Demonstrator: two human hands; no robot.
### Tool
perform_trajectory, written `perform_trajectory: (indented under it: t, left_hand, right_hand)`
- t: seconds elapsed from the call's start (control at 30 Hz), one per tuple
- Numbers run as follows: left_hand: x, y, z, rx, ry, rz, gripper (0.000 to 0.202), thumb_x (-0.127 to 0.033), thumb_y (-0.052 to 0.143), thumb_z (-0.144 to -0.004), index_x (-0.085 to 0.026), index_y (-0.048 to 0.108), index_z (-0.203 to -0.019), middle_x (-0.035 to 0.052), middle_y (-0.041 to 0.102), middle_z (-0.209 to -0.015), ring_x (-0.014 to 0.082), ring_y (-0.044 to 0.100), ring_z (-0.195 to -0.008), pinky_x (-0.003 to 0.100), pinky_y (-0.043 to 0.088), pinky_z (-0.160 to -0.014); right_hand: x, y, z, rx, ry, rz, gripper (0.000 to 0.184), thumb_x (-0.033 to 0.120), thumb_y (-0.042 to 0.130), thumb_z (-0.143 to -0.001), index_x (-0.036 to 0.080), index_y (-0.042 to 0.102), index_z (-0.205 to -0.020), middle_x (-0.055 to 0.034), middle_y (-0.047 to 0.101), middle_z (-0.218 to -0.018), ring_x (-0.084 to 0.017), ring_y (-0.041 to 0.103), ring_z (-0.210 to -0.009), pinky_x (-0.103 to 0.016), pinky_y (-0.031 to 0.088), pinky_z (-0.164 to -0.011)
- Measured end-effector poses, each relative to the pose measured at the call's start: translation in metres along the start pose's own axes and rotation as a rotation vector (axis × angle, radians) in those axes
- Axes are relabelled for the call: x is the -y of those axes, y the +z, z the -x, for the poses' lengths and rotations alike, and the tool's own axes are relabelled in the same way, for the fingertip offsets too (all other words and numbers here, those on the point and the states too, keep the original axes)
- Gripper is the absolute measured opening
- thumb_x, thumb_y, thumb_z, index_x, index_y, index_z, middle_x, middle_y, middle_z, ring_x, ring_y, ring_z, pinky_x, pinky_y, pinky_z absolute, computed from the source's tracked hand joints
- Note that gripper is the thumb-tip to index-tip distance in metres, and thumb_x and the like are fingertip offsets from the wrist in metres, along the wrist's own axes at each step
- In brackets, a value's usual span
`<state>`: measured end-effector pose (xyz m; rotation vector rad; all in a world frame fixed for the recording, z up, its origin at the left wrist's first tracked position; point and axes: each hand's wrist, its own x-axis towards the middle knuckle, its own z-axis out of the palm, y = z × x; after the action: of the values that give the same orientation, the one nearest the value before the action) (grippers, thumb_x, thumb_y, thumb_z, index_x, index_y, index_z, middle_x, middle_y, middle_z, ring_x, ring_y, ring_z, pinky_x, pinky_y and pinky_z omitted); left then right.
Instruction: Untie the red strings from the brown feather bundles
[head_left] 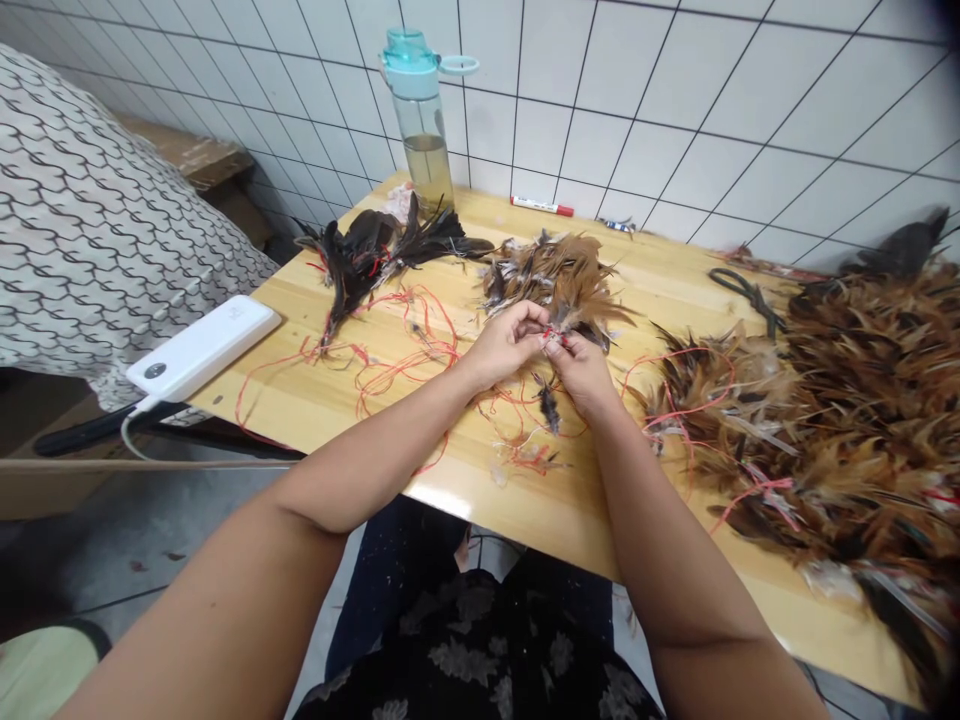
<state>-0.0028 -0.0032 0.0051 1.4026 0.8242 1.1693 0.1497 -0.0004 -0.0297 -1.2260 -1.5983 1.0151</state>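
My left hand and my right hand meet over the middle of the table, fingers pinched together. Between them they grip a bunch of brown feathers by its quill ends, where red string shows. Behind the hands lies a pile of brown feathers. Loose orange-red string spreads over the wood to the left and under my hands. A small dark feather rests just below my fingers. The fingertips partly hide how the string runs around the quills.
Black feathers lie at the back left, by a water bottle. A large heap of brown feathers covers the right side of the wooden table. A white power bank overhangs the left edge. A red marker lies near the tiled wall.
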Motion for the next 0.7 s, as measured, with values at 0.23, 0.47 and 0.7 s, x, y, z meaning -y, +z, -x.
perform_trajectory:
  t: [0.23,0.47,0.7]
  left_hand:
    - [0.008,-0.002,-0.003,-0.024,-0.040,-0.220,0.030,-0.032,0.073,-0.069,-0.015,0.054,-0.084,-0.0026,0.056,-0.073,0.0087,0.050,-0.066,0.021,0.040,-0.064]
    - [0.015,-0.001,-0.005,-0.089,-0.064,0.047,0.025,-0.030,0.073,-0.068,-0.014,0.056,-0.076,-0.0025,0.056,-0.068,0.0087,0.051,-0.064,0.022,0.040,-0.064]
    - [0.011,0.000,-0.007,-0.126,-0.088,0.196,0.030,-0.028,0.081,-0.058,-0.013,0.058,-0.071,-0.0035,0.057,-0.067,0.0078,0.050,-0.066,0.022,0.040,-0.068]
  right_hand:
    - [0.012,0.002,0.003,-0.078,-0.101,0.538,0.016,0.018,0.043,-0.081,0.017,0.055,-0.071,-0.0098,0.056,-0.081,-0.021,0.050,-0.076,-0.034,0.042,-0.075]
    - [0.018,0.005,0.006,-0.101,-0.139,0.484,0.014,0.027,0.050,-0.081,0.018,0.055,-0.072,-0.0067,0.052,-0.079,-0.019,0.049,-0.073,-0.033,0.041,-0.070]
    - [0.023,0.003,0.008,0.066,0.048,-0.174,0.044,0.061,0.060,-0.076,0.018,0.051,-0.069,0.0043,0.041,-0.058,-0.009,0.035,-0.055,-0.024,0.029,-0.052]
